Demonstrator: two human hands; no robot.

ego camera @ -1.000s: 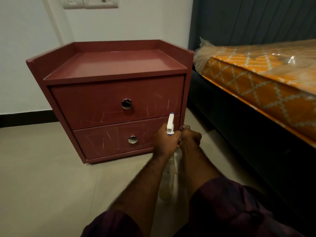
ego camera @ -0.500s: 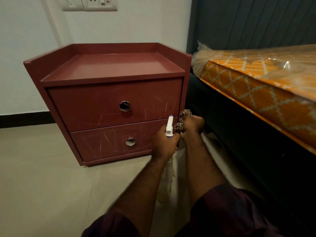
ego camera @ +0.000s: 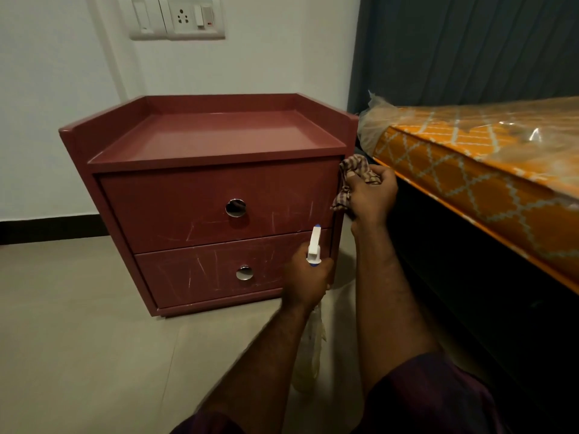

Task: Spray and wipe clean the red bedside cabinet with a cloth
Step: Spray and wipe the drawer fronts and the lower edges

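Visibly scratched cabinet [ego camera: 188,202], crumpled checked cloth [ego camera: 356,168]

Dim, warm light; edges bowed; forearms blurred.

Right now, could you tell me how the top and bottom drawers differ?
The top drawer looks taller than the bottom drawer. Scratches cover most of the bottom drawer but mainly the top drawer's lower half. The cloth is by the top drawer's right edge; the spray bottle fronts the bottom drawer. Both are red, shut, with a round silver knob.
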